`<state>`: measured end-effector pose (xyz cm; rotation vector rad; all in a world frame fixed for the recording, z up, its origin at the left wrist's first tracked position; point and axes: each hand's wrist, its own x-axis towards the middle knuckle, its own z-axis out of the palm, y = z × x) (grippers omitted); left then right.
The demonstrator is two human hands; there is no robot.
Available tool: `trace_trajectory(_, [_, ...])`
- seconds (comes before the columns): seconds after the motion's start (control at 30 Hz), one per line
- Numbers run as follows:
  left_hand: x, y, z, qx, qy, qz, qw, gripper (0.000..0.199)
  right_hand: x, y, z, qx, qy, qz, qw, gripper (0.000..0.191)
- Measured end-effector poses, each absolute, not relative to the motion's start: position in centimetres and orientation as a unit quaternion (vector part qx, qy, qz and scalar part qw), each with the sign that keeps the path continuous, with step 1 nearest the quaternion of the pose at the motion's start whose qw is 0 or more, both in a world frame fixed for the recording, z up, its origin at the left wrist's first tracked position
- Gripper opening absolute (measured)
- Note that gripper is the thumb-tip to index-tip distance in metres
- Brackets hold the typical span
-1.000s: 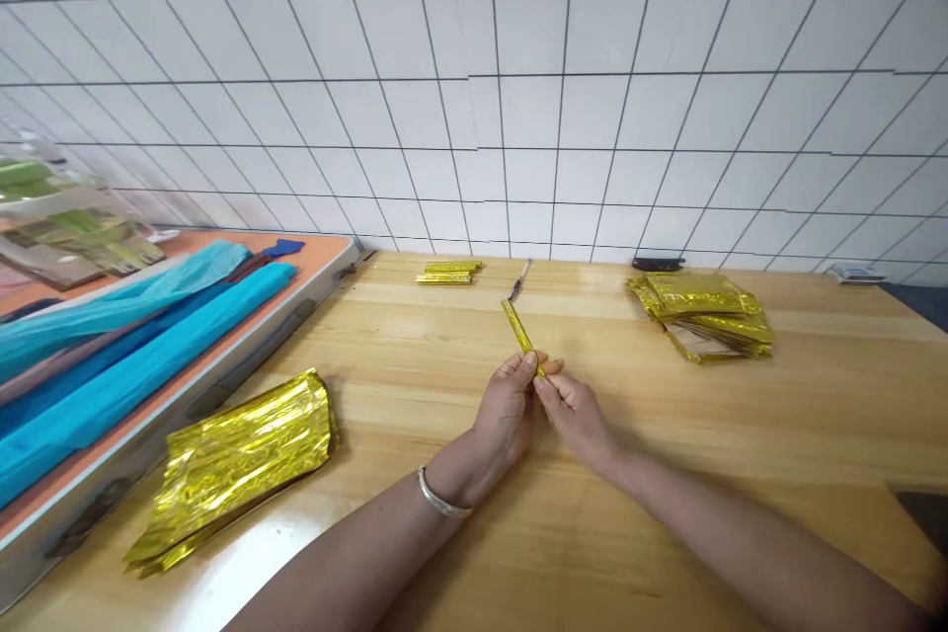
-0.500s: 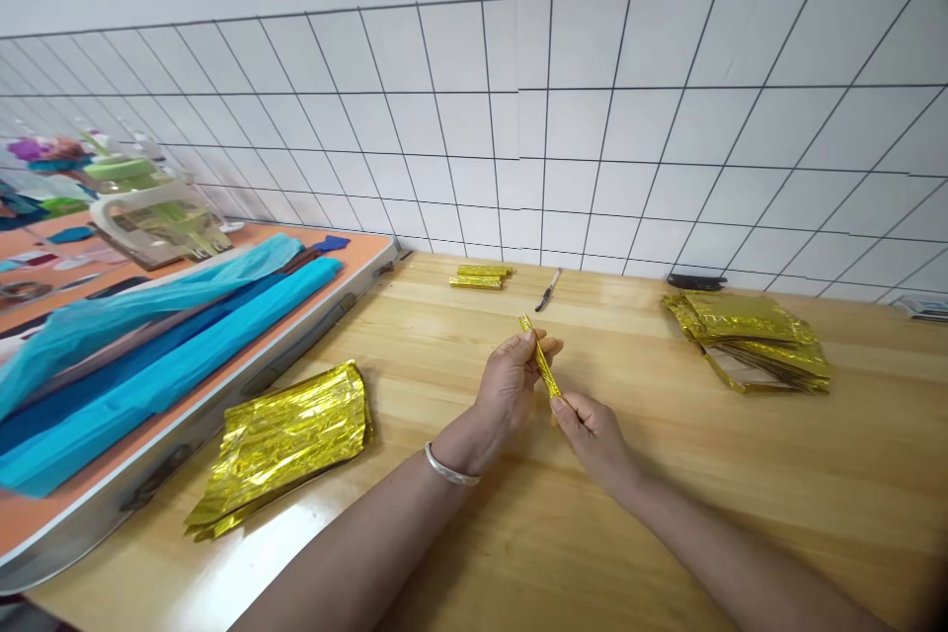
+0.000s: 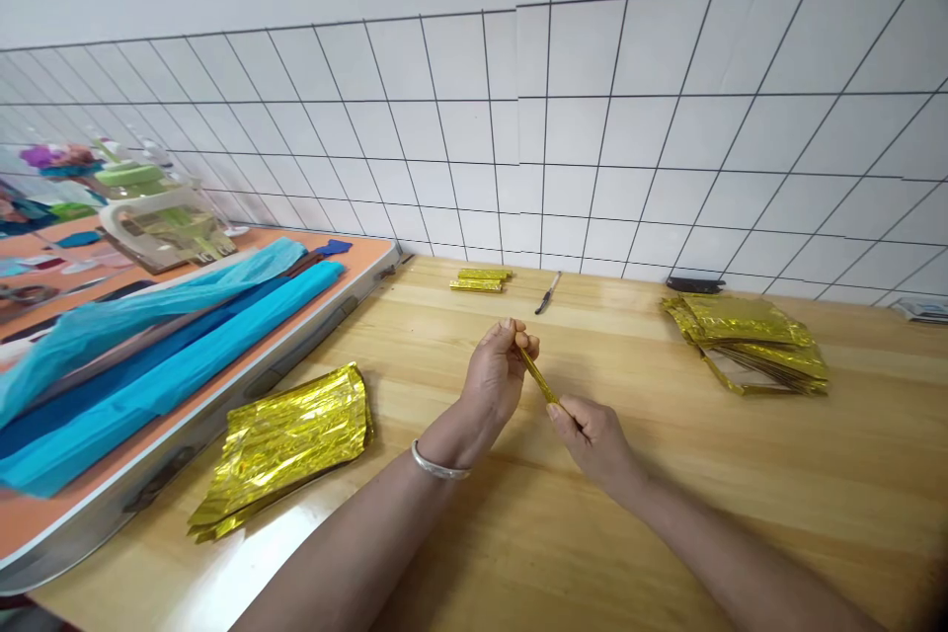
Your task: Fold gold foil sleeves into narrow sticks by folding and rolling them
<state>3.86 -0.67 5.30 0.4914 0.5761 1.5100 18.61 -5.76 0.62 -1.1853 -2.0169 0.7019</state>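
Observation:
A narrow gold foil strip (image 3: 538, 379) slants between my two hands above the wooden table. Its upper end is pinched in my left hand (image 3: 500, 370), whose wrist wears a silver bangle. My right hand (image 3: 594, 434) is closed round the lower end. Left of my hands lies a stack of shiny gold foil sheets (image 3: 296, 444). Two small gold foil rolls (image 3: 480, 280) rest near the wall, beside a pen (image 3: 548, 293). Another gold foil pile (image 3: 755, 331), fanned out, is at the right.
An orange-topped board (image 3: 374, 252) at the left carries blue crepe paper (image 3: 199, 346), a green-lidded jar (image 3: 129, 180), a pale-framed container (image 3: 167, 227) and scissors (image 3: 26, 294). A black object (image 3: 694, 285) lies against the gridded wall (image 3: 578, 128).
My left hand has moved slightly left and towards me, and its fingers now cover the strip's upper end. The strip looks narrower. My right hand has shifted slightly.

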Motion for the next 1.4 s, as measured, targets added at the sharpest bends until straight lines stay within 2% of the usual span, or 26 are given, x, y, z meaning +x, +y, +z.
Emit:
trace_trajectory(0.2, [3.6, -0.4, 6.1, 0.169, 0.272, 0.670, 0.670, 0.010, 18.2, -5.7, 0.9, -0.432, -0.813, 0.203, 0.334, 0.034])
trace_trajectory(0.4, [5.3, -1.3, 4.1, 0.188, 0.237, 0.649, 0.698, 0.017, 19.6, -4.9, 0.2, -0.460, -0.815, 0.138, 0.323, 0.036])
trace_trajectory(0.57, [7.7, -3.5, 2.3, 0.233, 0.262, 0.575, 0.739, 0.023, 20.7, -4.1, 0.2, -0.489, -0.788, 0.148, 0.343, 0.031])
trace_trajectory(0.73, [7.7, -4.1, 2.8, 0.254, 0.271, 0.567, 0.735, 0.020, 20.6, -4.2, 0.4, -0.456, -0.805, 0.167, 0.341, 0.028])
trace_trajectory(1.03, [6.8, -3.1, 2.7, 0.262, 0.273, 0.587, 0.716, 0.019, 21.5, -4.1, 0.8, -0.406, -0.844, 0.170, 0.306, 0.044])
trace_trajectory(1.13, [6.2, -2.3, 2.4, 0.317, 0.292, 0.595, 0.678, 0.018, 21.8, -4.0, 1.1, -0.445, -0.796, 0.206, 0.355, 0.043])
trace_trajectory(1.27, [6.7, -2.5, 2.2, 0.456, 0.342, 0.512, 0.643, 0.021, 22.0, -3.5, 2.2, -0.466, -0.694, 0.289, 0.467, 0.026])
trace_trajectory(1.4, [7.9, -3.5, 1.8, 0.534, 0.366, 0.455, 0.612, 0.028, 21.8, -3.3, 2.8, -0.441, -0.656, 0.383, 0.479, 0.029])
